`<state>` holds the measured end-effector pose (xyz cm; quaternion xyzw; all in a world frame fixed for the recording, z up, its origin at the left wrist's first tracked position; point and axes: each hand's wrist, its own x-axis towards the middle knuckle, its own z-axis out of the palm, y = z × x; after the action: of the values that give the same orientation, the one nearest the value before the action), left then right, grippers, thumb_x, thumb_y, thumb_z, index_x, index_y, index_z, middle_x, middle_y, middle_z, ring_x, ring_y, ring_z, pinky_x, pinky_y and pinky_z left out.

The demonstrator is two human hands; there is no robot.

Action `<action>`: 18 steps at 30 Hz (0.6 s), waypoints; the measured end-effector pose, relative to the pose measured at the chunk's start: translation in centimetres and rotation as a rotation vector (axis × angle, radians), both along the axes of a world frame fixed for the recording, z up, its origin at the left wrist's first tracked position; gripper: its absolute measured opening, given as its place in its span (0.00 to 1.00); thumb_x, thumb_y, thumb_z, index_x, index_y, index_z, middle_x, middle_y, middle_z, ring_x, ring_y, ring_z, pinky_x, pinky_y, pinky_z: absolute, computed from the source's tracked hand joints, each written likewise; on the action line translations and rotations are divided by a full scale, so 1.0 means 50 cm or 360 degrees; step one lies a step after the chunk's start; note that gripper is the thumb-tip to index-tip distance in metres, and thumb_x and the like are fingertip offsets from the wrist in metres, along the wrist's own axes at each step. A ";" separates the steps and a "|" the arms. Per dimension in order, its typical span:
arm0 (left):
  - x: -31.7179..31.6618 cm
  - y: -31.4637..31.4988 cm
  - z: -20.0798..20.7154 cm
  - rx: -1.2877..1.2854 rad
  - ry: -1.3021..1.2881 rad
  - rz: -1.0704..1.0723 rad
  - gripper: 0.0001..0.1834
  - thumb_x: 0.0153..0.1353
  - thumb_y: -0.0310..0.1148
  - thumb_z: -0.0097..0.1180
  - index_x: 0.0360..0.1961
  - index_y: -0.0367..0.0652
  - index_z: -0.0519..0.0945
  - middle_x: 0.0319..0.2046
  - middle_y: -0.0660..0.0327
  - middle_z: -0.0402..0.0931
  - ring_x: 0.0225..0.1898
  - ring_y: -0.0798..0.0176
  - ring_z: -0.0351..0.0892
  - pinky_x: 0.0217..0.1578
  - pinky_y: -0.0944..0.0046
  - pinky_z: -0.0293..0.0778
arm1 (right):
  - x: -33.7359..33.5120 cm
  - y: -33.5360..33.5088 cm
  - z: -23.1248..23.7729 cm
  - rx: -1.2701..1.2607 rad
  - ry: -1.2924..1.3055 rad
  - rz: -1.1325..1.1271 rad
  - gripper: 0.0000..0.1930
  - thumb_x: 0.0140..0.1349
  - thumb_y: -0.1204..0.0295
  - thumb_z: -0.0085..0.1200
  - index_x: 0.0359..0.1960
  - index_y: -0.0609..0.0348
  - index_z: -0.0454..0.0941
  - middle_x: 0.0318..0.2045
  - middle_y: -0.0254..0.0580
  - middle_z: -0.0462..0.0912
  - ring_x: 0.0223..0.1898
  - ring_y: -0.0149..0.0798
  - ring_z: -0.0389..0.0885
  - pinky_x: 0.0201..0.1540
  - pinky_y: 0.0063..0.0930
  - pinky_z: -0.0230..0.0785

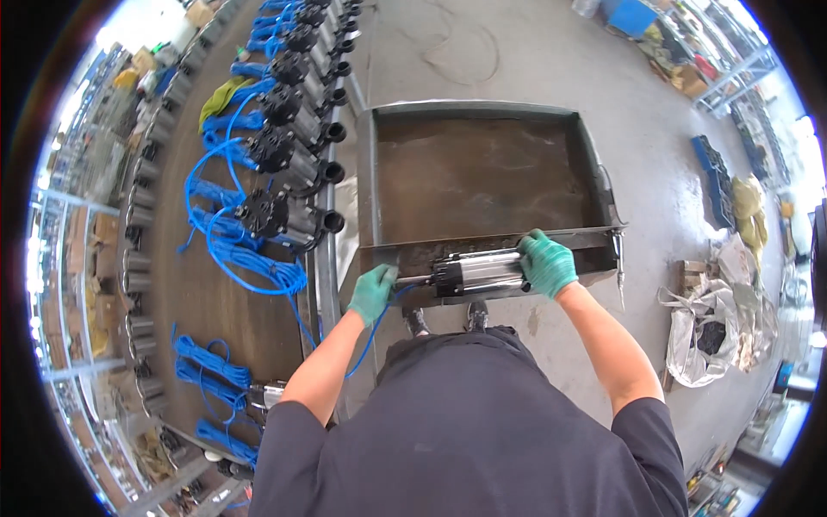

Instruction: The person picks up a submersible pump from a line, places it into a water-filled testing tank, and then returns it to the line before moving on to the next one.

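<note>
A silver, ribbed cylindrical pump motor (487, 273) with a black end lies level across the near side of a metal tank, in front of my body. My left hand (372, 293), in a green glove, is closed round the outer end of a thin metal rod (412, 281) that reaches to the motor's black left end. I cannot tell whether the rod is a shaft or a tool. My right hand (548, 264), also gloved, grips the motor's right end from above. A blue cable (366, 349) runs from near the motor's left end down past my left forearm.
Murky brown water fills the metal tank (372, 172). On the left, a workbench (172, 284) carries a row of black-and-silver pumps (284, 215) with coiled blue cables (250, 254). A white sack (702, 336) stands on the floor at the right, near a blue crate (713, 181).
</note>
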<state>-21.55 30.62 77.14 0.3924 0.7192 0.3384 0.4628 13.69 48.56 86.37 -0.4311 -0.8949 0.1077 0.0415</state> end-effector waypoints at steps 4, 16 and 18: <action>-0.003 0.030 -0.004 -0.0606 -0.0714 0.0380 0.20 0.76 0.47 0.54 0.48 0.39 0.82 0.29 0.61 0.81 0.25 0.65 0.79 0.27 0.63 0.77 | -0.002 0.001 0.002 -0.0013 0.0010 -0.0009 0.07 0.59 0.69 0.59 0.39 0.51 0.81 0.42 0.41 0.81 0.39 0.51 0.85 0.41 0.45 0.79; -0.042 0.014 -0.038 -0.0443 -0.0649 0.0502 0.20 0.71 0.50 0.62 0.35 0.42 0.84 0.19 0.69 0.73 0.17 0.70 0.69 0.18 0.63 0.65 | 0.003 0.007 -0.008 0.0032 0.0097 0.0046 0.07 0.59 0.70 0.58 0.40 0.51 0.80 0.42 0.42 0.80 0.39 0.51 0.85 0.40 0.45 0.78; -0.064 0.022 -0.046 -0.0468 -0.0702 0.0583 0.20 0.70 0.50 0.62 0.37 0.42 0.83 0.22 0.68 0.75 0.18 0.71 0.69 0.19 0.65 0.64 | 0.001 0.004 -0.002 0.0011 0.0069 0.0024 0.08 0.59 0.69 0.58 0.40 0.51 0.80 0.42 0.42 0.81 0.39 0.51 0.85 0.40 0.45 0.79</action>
<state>-24.74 31.70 74.86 0.1025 0.7015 0.3853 0.5907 13.74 48.74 86.25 -0.4216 -0.8974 0.1142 0.0615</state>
